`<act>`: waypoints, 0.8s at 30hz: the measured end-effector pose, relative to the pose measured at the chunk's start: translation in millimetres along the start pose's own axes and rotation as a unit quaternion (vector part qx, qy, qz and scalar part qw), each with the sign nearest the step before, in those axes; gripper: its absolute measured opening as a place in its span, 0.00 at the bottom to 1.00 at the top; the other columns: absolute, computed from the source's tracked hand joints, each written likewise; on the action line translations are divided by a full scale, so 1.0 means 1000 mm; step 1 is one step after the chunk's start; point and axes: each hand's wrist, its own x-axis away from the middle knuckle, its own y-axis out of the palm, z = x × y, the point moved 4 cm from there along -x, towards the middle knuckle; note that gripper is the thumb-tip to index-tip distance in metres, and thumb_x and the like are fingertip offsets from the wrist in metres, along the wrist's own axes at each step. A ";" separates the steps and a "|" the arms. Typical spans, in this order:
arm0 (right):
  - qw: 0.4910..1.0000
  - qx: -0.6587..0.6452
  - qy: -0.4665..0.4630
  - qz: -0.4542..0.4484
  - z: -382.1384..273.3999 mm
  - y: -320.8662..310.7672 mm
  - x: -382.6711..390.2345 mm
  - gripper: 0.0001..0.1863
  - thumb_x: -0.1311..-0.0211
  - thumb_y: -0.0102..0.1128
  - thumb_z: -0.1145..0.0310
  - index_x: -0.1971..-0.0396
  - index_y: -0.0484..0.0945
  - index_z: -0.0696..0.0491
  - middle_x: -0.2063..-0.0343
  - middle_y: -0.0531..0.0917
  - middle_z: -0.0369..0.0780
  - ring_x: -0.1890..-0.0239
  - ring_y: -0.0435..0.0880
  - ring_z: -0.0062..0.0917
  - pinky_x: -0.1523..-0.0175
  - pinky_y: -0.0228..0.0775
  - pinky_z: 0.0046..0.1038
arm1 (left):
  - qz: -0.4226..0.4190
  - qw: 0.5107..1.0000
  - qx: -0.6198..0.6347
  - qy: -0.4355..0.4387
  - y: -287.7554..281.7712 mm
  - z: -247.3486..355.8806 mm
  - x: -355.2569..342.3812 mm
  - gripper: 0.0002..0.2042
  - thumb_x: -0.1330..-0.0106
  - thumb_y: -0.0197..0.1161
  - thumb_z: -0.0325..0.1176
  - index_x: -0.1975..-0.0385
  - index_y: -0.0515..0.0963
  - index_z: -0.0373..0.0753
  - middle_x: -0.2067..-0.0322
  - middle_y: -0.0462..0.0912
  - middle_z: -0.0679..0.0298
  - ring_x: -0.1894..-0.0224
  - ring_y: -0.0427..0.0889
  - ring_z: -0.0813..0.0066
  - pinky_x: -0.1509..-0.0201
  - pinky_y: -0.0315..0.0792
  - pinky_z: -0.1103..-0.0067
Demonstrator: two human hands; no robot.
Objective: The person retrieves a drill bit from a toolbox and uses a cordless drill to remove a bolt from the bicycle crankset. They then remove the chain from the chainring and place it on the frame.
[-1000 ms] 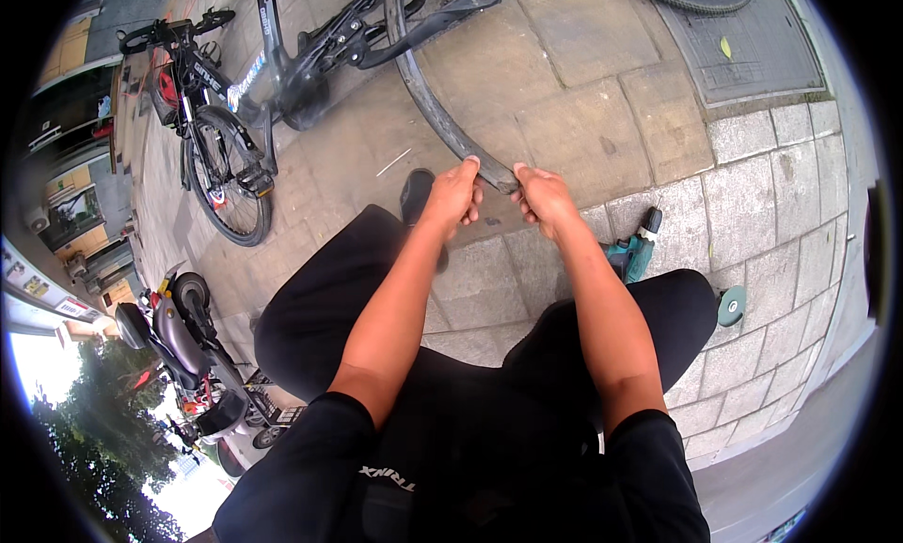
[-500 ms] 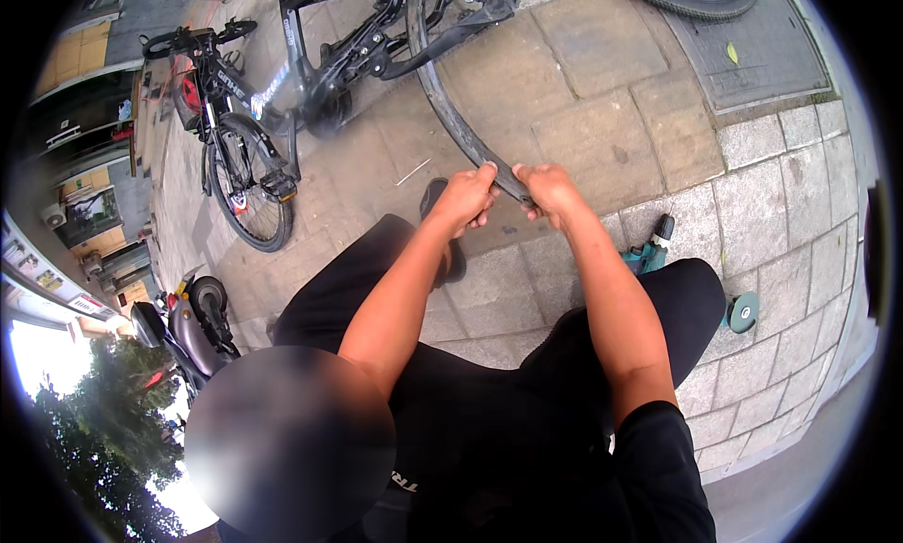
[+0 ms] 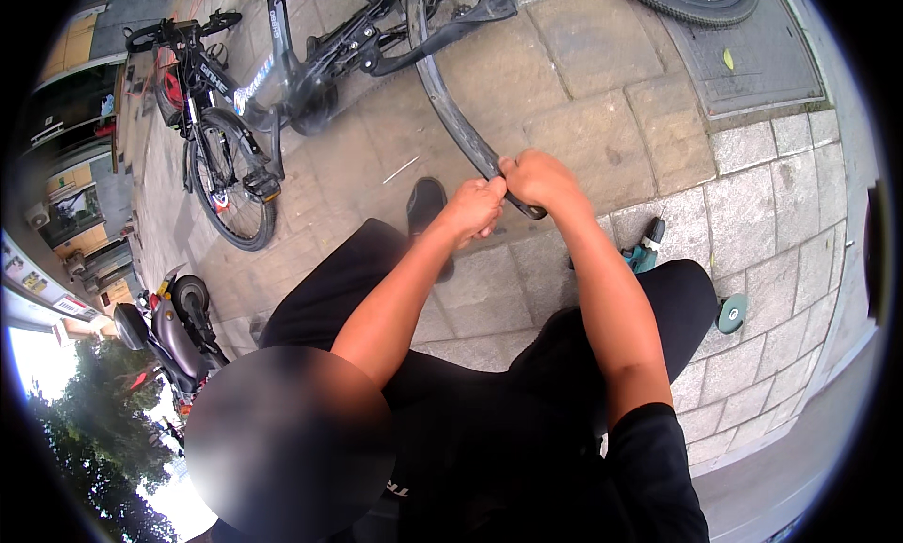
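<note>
My left hand (image 3: 475,207) and my right hand (image 3: 534,178) are close together, both closed on the end section of a grey-black rubber tube (image 3: 440,103). The tube curves up through a black bicycle frame (image 3: 292,78) lying on the paving. The right hand sits higher, its fingers curled over the tube; the left is just below and left of it, fingers wrapped in, thumb against the tube. A teal power drill (image 3: 645,253) lies beside my right knee, with a round green object (image 3: 732,314) farther right. A blurred disc covers my left upper arm.
A second bicycle (image 3: 226,181) with red parts stands at the left, and a parked scooter (image 3: 169,327) behind me at lower left. A loose wheel (image 3: 687,12) rests at the top right near a grey metal cover (image 3: 762,78). Shopfronts and a tree line the left edge.
My hands have moved closer together on the tube. The right hand has shifted up and left and turned over it; the left hand has moved right and slightly down.
</note>
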 end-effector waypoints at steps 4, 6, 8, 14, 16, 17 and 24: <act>1.000 0.006 0.000 -0.004 -0.006 0.004 -0.021 0.33 0.22 0.45 0.43 0.50 0.86 0.59 0.47 0.85 0.54 0.43 0.83 0.51 0.39 0.75 0.46 | -0.015 0.999 -0.046 0.006 0.002 0.003 -0.001 0.16 0.26 0.55 0.43 0.71 0.72 0.38 0.84 0.68 0.69 0.89 0.62 0.79 0.86 0.53 0.76; 1.000 -0.017 -0.013 0.005 -0.006 0.012 -0.029 0.33 0.22 0.44 0.43 0.52 0.86 0.60 0.49 0.85 0.56 0.43 0.83 0.52 0.39 0.75 0.46 | -0.019 0.999 -0.039 0.007 -0.003 -0.003 -0.007 0.16 0.26 0.54 0.44 0.70 0.72 0.37 0.84 0.68 0.69 0.89 0.62 0.79 0.86 0.53 0.76; 0.999 -0.028 -0.027 0.002 -0.003 0.015 -0.030 0.34 0.21 0.44 0.43 0.54 0.87 0.61 0.50 0.85 0.58 0.44 0.83 0.53 0.39 0.74 0.47 | -0.022 0.999 -0.033 -0.004 -0.005 -0.001 -0.004 0.16 0.26 0.54 0.44 0.70 0.73 0.36 0.84 0.68 0.69 0.89 0.62 0.79 0.86 0.54 0.76; 0.995 -0.064 -0.076 -0.016 -0.001 0.023 -0.031 0.37 0.22 0.45 0.41 0.61 0.87 0.65 0.57 0.86 0.62 0.50 0.84 0.57 0.43 0.75 0.48 | -0.030 0.999 -0.025 -0.016 -0.005 -0.007 0.002 0.17 0.25 0.54 0.44 0.69 0.73 0.35 0.84 0.68 0.68 0.89 0.62 0.79 0.86 0.53 0.76; 0.991 -0.099 -0.083 -0.034 0.002 0.028 -0.034 0.38 0.22 0.46 0.40 0.63 0.87 0.66 0.59 0.86 0.62 0.53 0.85 0.57 0.45 0.75 0.47 | -0.027 0.999 -0.029 -0.007 -0.004 -0.006 0.005 0.17 0.25 0.54 0.44 0.69 0.72 0.35 0.84 0.67 0.68 0.89 0.62 0.79 0.86 0.53 0.77; 0.989 -0.111 -0.087 -0.042 0.001 0.030 -0.036 0.38 0.23 0.47 0.39 0.64 0.86 0.65 0.61 0.86 0.61 0.55 0.86 0.55 0.46 0.76 0.47 | -0.018 0.999 -0.030 -0.005 -0.005 -0.005 0.007 0.17 0.25 0.53 0.44 0.69 0.72 0.35 0.84 0.67 0.68 0.89 0.62 0.79 0.86 0.53 0.77; 0.978 -0.151 -0.101 -0.105 -0.005 0.038 -0.045 0.40 0.24 0.48 0.37 0.72 0.85 0.64 0.71 0.86 0.56 0.63 0.87 0.44 0.51 0.76 0.44 | 0.000 1.000 -0.011 0.015 -0.013 -0.011 0.008 0.19 0.24 0.53 0.46 0.70 0.72 0.35 0.84 0.68 0.68 0.88 0.62 0.79 0.85 0.54 0.77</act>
